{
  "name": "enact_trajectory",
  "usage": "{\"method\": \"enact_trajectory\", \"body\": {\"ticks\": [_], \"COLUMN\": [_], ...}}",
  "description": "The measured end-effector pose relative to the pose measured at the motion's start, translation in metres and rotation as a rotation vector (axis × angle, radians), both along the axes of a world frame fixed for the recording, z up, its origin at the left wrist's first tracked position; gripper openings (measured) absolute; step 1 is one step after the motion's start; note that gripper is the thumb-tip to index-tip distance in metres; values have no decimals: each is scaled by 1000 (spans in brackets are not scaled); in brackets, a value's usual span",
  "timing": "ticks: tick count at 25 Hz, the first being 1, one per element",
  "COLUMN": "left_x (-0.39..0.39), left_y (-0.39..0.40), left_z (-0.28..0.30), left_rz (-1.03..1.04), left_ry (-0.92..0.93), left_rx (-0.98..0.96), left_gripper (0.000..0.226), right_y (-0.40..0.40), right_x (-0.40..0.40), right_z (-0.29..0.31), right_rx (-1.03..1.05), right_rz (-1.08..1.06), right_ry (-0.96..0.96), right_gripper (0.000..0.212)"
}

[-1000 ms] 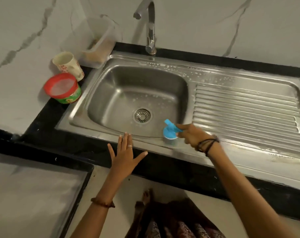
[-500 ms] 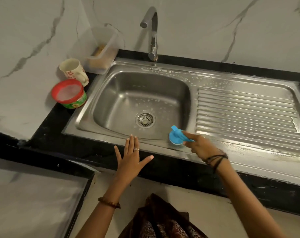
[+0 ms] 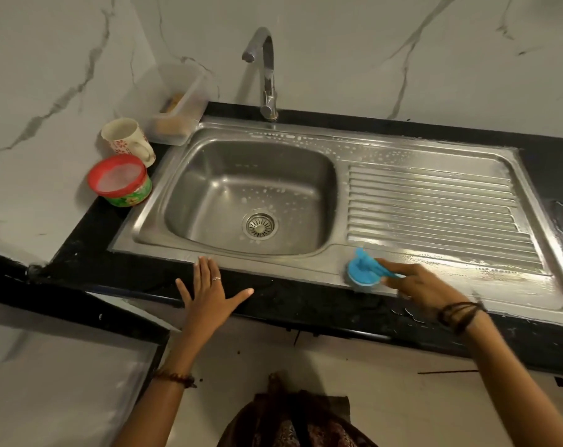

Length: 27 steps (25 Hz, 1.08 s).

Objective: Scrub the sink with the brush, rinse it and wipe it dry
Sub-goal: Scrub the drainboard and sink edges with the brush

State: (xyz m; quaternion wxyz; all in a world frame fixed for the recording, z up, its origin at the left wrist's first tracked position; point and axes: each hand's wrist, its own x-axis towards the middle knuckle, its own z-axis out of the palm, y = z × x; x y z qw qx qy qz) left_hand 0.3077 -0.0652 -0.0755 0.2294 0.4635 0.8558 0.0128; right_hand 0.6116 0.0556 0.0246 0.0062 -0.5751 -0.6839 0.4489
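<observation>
- The right hand (image 3: 418,285), at lower right of the frame, gripped the blue brush (image 3: 364,269), which was pressed on the sink (image 3: 305,269) front rim, between basin and ribbed drainboard (image 3: 434,208).
- The left hand (image 3: 209,291) lay flat with fingers spread on the black tabletop (image 3: 305,304) edge, holding nothing.
- Soap suds speckled the basin.
- At upper left stood a mug (image 3: 128,140) and a red-lidded tub (image 3: 120,182).
</observation>
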Motion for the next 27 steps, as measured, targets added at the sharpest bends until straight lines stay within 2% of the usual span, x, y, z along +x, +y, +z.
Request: {"method": "enact_trajectory", "body": {"ticks": [4,6,10,13,15,19,21,23,26,27], "left_x": [-4,-5,-5,-3,-2,-9,-19,-36,-67,-75], "left_y": [-6,-5,-7,-9,-8,-6,-8,-12,-16,-16], "left_z": [-4,-3,-4,0,3,8,9,8,6,6], "left_rz": [22,22,6,3,-5,-78,-109,-96,-41,-29], "left_ry": [-25,-30,-38,-68,-44,95,124,124,107,95], "left_rx": [-24,-40,-1,-13,-26,-82,-68,-45,-42,-39], "left_gripper": [106,106,106,106,107,104,99,94,88,87], "right_y": [-11,-9,3,-3,-11,-25,-14,2,13,13], "right_x": [-98,-127,-56,-24,-58,-155,-158,-122,-80,-84], "right_z": [-26,-37,-22,-7,-11,-41,-36,-20,-3,0], "right_rx": [41,37,-35,52,123,161,107,56,28,-1], "right_rz": [249,293,200,209,258,362,302,190,-11,-16], "right_ry": [157,193,179,-22,-65,61,80,65,-28,-40], "right_gripper": [46,44,39,43,45,47,45,42,42,43]}}
